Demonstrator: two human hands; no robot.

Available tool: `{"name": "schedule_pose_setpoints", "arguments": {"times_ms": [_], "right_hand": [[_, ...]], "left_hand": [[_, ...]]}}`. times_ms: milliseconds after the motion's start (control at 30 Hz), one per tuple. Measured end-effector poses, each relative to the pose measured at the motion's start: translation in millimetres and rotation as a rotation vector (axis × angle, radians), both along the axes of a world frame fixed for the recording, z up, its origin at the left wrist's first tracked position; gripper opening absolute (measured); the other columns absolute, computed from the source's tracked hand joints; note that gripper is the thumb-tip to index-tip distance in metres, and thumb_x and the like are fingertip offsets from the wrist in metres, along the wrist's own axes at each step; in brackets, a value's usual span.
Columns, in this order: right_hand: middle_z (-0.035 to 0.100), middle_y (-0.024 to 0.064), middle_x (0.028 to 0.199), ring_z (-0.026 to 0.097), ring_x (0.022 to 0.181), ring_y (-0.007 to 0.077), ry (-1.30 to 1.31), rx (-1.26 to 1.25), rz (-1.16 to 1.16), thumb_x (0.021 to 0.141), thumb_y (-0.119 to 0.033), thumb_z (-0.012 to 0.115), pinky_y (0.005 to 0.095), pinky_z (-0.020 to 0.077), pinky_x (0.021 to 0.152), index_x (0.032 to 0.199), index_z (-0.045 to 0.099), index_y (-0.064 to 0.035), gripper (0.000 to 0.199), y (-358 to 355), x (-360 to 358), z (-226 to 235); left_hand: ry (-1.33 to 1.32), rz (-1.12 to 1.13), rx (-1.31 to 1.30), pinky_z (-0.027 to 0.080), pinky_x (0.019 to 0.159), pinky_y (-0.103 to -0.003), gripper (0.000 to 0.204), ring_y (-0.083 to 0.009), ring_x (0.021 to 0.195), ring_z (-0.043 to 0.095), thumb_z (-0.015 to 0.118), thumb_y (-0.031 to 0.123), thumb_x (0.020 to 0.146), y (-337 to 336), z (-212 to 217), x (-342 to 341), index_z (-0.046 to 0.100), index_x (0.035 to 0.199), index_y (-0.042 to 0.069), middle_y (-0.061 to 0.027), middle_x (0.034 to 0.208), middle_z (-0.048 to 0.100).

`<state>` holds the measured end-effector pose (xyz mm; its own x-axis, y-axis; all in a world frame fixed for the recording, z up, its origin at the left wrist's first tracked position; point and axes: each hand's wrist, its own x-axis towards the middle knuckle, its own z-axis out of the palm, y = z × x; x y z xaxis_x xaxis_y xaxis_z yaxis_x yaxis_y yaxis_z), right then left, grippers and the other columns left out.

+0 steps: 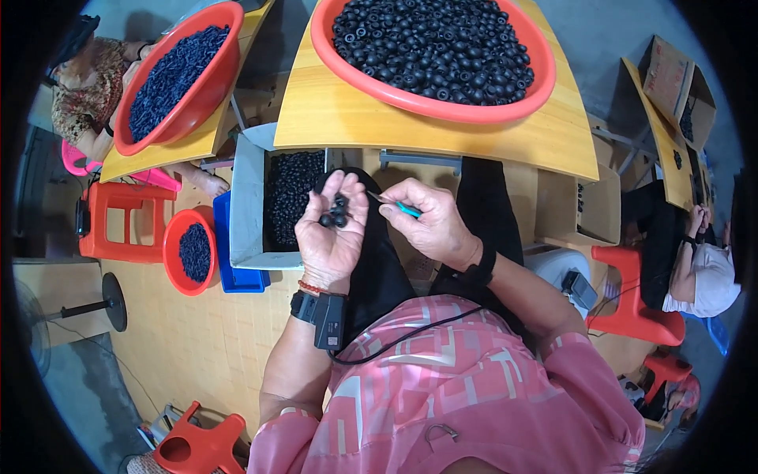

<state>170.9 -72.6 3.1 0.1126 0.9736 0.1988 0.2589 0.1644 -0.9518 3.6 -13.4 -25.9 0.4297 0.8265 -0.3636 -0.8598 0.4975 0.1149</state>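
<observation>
My left hand [327, 251] lies palm up above my lap, fingers cupped around several small, shiny black round parts [338, 212]; one shows a hole. Just right of it, my right hand [436, 224] pinches a slim tool with a teal handle [408, 209]. Its thin tip points toward the left fingers, apart from the parts in the palm. A grey-white carton [247, 201] beside my left hand holds many similar black parts. Ahead, a red basin [442, 113] heaped with hollow black round pieces rests on a wooden table [355, 133].
At left, another red basin [178, 134] of dark slender pieces sits before a co-worker [91, 87]. A blue tray [241, 278], a small red basin [192, 286] and a red stool [126, 229] stand below. Another person [703, 272] sits at right, near a cardboard box [600, 201].
</observation>
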Motion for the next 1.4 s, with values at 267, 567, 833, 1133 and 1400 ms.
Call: {"name": "schedule_pose_setpoints", "arguments": {"times_ms": [267, 567, 833, 1133, 1400], "right_hand": [[0.069, 0.0157, 0.102, 0.068, 0.090, 0.0347, -0.361, 0.053, 0.154, 0.077, 0.000, 0.068, 0.0388, 0.0552, 0.078, 0.116, 0.064, -0.0069, 0.039, 10.3, 5.6, 13.0], [0.069, 0.0132, 0.100, 0.069, 0.084, 0.0308, -0.484, 0.042, 0.218, 0.083, -0.006, 0.065, 0.0401, 0.0546, 0.072, 0.103, 0.063, -0.0037, 0.020, 12.1, 15.4, -2.4], [0.068, 0.0035, 0.090, 0.063, 0.075, 0.0066, 0.537, -0.324, 0.144, 0.092, -0.003, 0.063, 0.0209, 0.0521, 0.068, 0.103, 0.064, 0.0025, 0.012, 4.8, 13.6, 3.6], [0.070, 0.0044, 0.089, 0.064, 0.076, 0.0064, 0.349, -0.140, 0.103, 0.091, -0.002, 0.064, 0.0216, 0.0536, 0.070, 0.105, 0.067, 0.0055, 0.016, 4.2, 15.3, -2.1], [0.069, 0.0042, 0.085, 0.064, 0.076, 0.0064, 0.184, -0.097, 0.073, 0.090, -0.001, 0.064, 0.0230, 0.0535, 0.069, 0.102, 0.067, 0.0063, 0.015, 3.1, 13.6, 5.1]], "left_hand": [[-0.025, -0.200, 0.080, 0.039, 0.109, -0.046, 0.051, -0.0348, 0.127, 0.049, 0.039, 0.033, 0.104, -11.2, 3.6, 15.5, 0.044, 0.136, -0.007, -0.0259, 0.138, 0.049], [0.030, -0.244, 0.039, 0.044, 0.106, -0.045, 0.045, -0.0310, 0.119, 0.054, 0.044, 0.024, 0.103, -11.5, 2.9, 15.7, 0.046, 0.134, -0.009, -0.0236, 0.135, 0.052], [0.082, -0.416, 0.148, 0.054, 0.083, -0.031, 0.033, -0.0183, 0.091, 0.062, 0.061, 0.009, 0.094, -13.3, -2.1, 11.7, 0.057, 0.124, -0.005, -0.0106, 0.109, 0.064], [0.097, -0.439, 0.222, 0.050, 0.072, -0.029, 0.022, -0.0144, 0.079, 0.060, 0.064, 0.012, 0.094, -16.2, 3.8, 13.3, 0.062, 0.113, 0.000, -0.0059, 0.096, 0.066], [0.111, -0.384, 0.137, 0.049, 0.068, -0.027, 0.017, -0.0138, 0.077, 0.057, 0.062, 0.008, 0.095, -17.4, -3.4, 11.6, 0.063, 0.110, 0.001, -0.0079, 0.093, 0.063]]}}
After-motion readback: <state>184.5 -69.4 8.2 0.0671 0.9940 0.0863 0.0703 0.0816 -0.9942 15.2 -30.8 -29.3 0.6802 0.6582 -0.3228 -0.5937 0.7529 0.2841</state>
